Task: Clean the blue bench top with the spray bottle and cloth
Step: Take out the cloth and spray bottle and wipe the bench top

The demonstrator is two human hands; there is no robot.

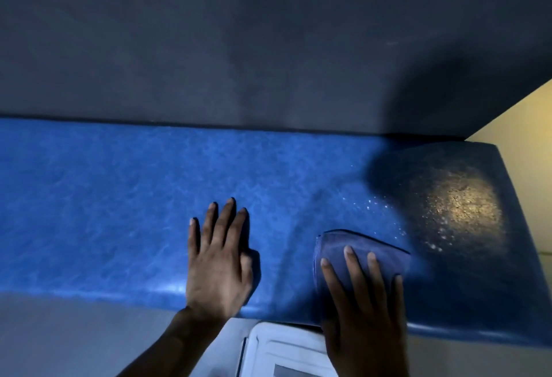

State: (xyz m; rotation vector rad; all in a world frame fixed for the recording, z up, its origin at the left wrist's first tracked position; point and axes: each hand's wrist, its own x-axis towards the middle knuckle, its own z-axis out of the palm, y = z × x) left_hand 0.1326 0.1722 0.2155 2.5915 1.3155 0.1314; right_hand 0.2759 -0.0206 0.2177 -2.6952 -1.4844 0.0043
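The step in hand is wiping. The right hand (pixel 363 296) lies flat, fingers spread, pressing a folded blue cloth (pixel 363 249) onto the blue bench top (pixel 104 197) near its front edge. It grips nothing; the cloth is held only by downward pressure from the palm and fingers. The left hand (pixel 219 260) rests open and empty on the bench surface, well to the left of the cloth, and appears to serve as a brace.

Spray droplets (pixel 448 206) glisten on the bench just beyond and to the right of the cloth, toward the right end where a shadow falls. The spray bottle is not in view.

Judgement: spraying of this section looks complete, and the wet patch is not yet wiped. The next move calls for sliding the cloth forward and right through the droplets, keeping flat pressure so that the folded cloth does not bunch, then covering the area up to the grey wall (pixel 268 48).
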